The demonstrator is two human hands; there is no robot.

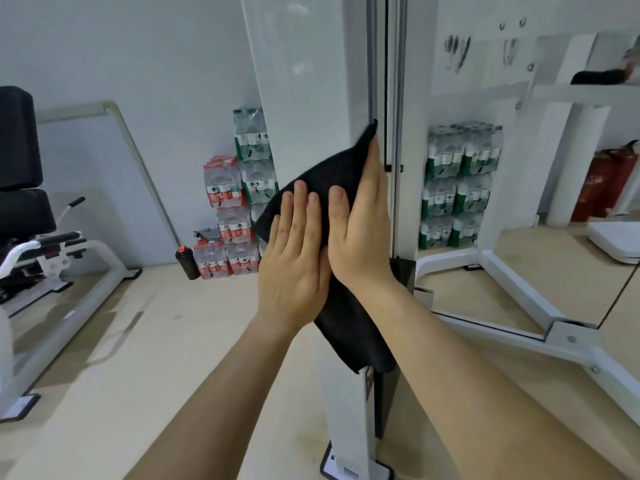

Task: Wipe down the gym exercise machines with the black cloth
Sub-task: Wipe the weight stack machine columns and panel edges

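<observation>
Head view, left to right: a white-framed machine with black pads stands at the far edge. One black bottle sits on the floor beside stacked packs of bottled water. At centre, the left hand and right hand, side by side and touching, press flat with straight fingers on the one black cloth, spread against the white upright of a cable machine. The cloth's long axis runs steeply, its top corner pointing up beside the guide rods and its lower end hanging below the wrists. Red fire extinguishers show at far right.
</observation>
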